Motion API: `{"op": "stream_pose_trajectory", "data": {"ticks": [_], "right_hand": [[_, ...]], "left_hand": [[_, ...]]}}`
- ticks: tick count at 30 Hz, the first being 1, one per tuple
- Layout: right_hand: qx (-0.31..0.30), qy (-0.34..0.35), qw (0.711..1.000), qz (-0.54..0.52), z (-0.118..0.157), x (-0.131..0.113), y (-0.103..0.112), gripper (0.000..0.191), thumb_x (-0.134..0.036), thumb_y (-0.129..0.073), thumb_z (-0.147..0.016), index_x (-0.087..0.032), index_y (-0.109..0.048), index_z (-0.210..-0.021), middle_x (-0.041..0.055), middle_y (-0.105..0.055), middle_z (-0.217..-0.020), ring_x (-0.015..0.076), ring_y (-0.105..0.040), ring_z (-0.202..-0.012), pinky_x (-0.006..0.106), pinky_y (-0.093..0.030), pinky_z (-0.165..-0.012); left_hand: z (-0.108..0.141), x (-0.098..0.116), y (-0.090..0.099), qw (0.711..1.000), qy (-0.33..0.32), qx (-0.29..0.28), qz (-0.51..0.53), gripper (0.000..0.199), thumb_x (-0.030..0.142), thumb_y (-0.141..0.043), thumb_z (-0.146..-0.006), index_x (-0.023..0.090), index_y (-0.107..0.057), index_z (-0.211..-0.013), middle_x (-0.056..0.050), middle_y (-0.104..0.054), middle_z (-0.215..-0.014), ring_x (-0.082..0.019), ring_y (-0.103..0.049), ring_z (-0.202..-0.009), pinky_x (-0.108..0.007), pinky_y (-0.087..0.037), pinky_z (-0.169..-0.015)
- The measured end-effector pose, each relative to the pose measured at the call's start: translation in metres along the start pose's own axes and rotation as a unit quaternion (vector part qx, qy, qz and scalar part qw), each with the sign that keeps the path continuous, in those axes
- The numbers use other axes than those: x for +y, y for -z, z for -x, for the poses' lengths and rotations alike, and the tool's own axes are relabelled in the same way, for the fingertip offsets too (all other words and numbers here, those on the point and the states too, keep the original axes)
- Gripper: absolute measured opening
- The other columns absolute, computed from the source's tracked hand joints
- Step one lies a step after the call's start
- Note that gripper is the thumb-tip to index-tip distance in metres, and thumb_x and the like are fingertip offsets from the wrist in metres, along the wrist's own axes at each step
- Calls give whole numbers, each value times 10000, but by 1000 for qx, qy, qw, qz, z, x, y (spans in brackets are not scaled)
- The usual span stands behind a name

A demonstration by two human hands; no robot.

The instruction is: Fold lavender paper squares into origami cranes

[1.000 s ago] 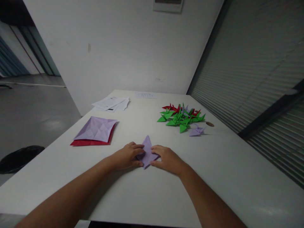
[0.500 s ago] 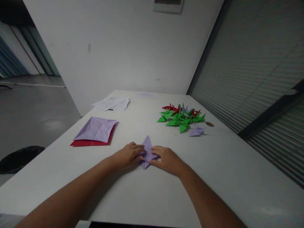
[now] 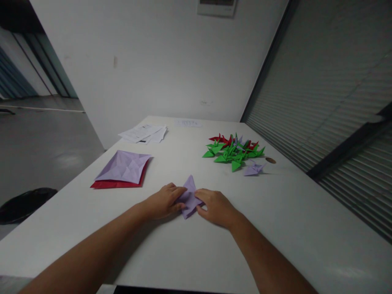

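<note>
Nearer than the crane pile (image 3: 228,154) and left of it, the folded lilac paper (image 3: 190,198) lies on the table, its left edge held by the left hand (image 3: 165,201) and its right edge by the right hand (image 3: 216,206), fingers and thumbs on it. It should handle as light, crisp and easily miscreased, best taken at those side corners, pressed gently flat, sparing the thin far tip pointing pile-ward.

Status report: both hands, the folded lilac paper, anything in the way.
Left hand and right hand touching opposite sides of folded, pointed lilac paper; paper lies on white tabletop; green, red and lilac paper cranes farther off, apart from both hands.
</note>
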State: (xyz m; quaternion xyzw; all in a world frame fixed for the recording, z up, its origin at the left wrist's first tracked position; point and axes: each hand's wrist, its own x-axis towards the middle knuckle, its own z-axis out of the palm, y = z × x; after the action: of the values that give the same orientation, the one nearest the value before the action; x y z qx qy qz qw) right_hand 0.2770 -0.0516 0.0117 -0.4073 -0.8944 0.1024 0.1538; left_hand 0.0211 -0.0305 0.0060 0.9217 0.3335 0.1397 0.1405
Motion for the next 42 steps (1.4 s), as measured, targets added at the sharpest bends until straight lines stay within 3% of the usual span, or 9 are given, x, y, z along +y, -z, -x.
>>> {"op": "stream_pose_trajectory", "data": {"ticks": [8,12,17,26,42], "right_hand": [[10,23,999,29,-5,1,0,189,-172,-672,-829,-176,-673,-1018,95,-719,-1054,245,-607,-1018,378,-469,-947],[9,13,1000,27,-4,6,-1,197,-138,-669,-817,-181,-680,-1009,83,-727,-1020,241,-610,-996,369,-481,-917],[17,0,1000,18,-5,10,-7,263,-129,-668,-803,-172,-698,-1061,93,-740,-1065,250,-628,-1022,381,-488,-951],[33,-13,999,7,-7,11,-16,435,-111,-650,-777,-154,-680,-1208,122,-733,-1168,258,-638,-1083,421,-477,-1024],[23,-76,997,23,-14,7,-22,282,-65,-651,-808,-176,-700,-1063,84,-740,-1025,230,-659,-975,333,-484,-900]], "left_hand": [[6,0,5,998,41,-21,31,847,670,-668,-828,217,-412,-1496,-186,-598,-1321,-372,-505,-1226,-515,-441,-1013],[7,-4,2,996,69,-19,60,978,574,-805,-731,235,-354,-1530,-188,-557,-1380,-356,-514,-1238,-506,-440,-1030],[6,-3,1,994,58,9,95,840,317,-745,-803,231,-319,-1522,-123,-609,-1383,-299,-518,-1253,-458,-429,-1064],[-2,-6,-12,989,92,50,102,732,47,-625,-708,194,-432,-1398,-101,-695,-1205,-239,-638,-1057,-379,-519,-925],[-6,-5,-18,987,128,62,69,643,2,-584,-723,218,-490,-1321,-76,-730,-1145,-213,-682,-939,-344,-534,-854]]}}
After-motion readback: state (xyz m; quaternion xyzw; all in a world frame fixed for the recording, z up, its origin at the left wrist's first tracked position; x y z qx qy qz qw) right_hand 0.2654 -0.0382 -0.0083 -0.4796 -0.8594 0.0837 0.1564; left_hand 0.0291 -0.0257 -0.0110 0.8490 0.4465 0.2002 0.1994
